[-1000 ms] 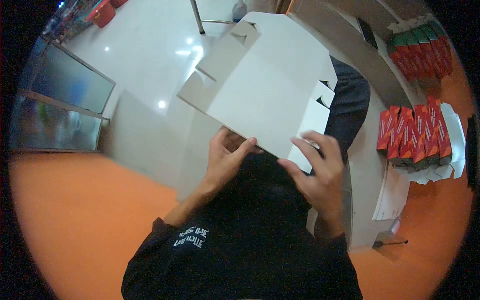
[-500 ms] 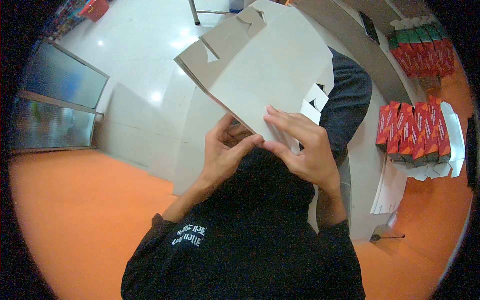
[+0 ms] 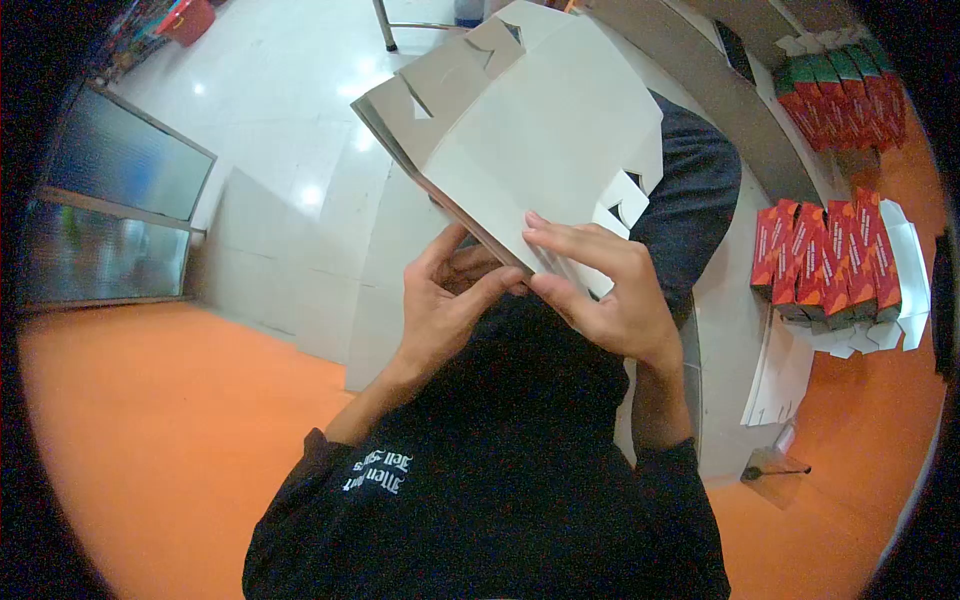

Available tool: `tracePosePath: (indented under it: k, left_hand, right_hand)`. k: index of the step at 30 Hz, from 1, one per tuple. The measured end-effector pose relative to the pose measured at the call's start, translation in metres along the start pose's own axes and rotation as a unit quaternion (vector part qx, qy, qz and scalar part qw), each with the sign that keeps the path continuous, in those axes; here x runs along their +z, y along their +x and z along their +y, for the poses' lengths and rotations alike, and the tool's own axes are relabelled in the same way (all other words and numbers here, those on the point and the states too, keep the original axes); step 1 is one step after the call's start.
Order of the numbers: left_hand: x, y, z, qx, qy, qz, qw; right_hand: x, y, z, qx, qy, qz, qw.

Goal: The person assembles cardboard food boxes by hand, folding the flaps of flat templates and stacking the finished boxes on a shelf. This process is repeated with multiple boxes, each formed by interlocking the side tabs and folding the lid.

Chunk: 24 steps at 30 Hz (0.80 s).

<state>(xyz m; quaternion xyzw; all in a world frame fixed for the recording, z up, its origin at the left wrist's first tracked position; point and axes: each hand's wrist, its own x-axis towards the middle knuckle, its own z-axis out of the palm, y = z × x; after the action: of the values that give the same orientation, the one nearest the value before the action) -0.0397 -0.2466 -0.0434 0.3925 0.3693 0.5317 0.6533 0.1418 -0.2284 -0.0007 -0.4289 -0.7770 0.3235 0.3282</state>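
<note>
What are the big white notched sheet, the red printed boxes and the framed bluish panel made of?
The big white notched sheet looks like smooth, matte cardboard: it shows creases and cut slots. The red printed boxes seem to be card, with flat sides and straight edges; finish unclear. The framed bluish panel might be translucent glass or plastic: blurry colours show through.

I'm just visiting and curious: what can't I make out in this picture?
All in the head view:
- Underside of the white cardboard: hidden by its upper face.
- Left hand's fingertips below it: hidden by the cardboard.
- Lettering on the red boxes: too small to read.
- Red container: cut off by the top edge.
</note>
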Motion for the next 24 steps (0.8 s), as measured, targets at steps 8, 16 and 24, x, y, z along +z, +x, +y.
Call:
tracePosePath:
  k: [8,16,24]
  left_hand:
    - [0.002,0.005,-0.008,0.003,-0.006,0.013,1.000]
    - [-0.001,0.004,-0.011,0.019,-0.001,-0.001,1.000]
    - [0.001,0.005,-0.004,0.009,0.011,-0.003,1.000]
  right_hand:
    - [-0.006,0.001,0.009,0.036,0.053,-0.023,0.998]
    - [-0.001,-0.001,0.008,0.053,0.060,-0.018,0.997]
    - [0.005,-0.003,0.005,-0.029,-0.030,0.041,0.998]
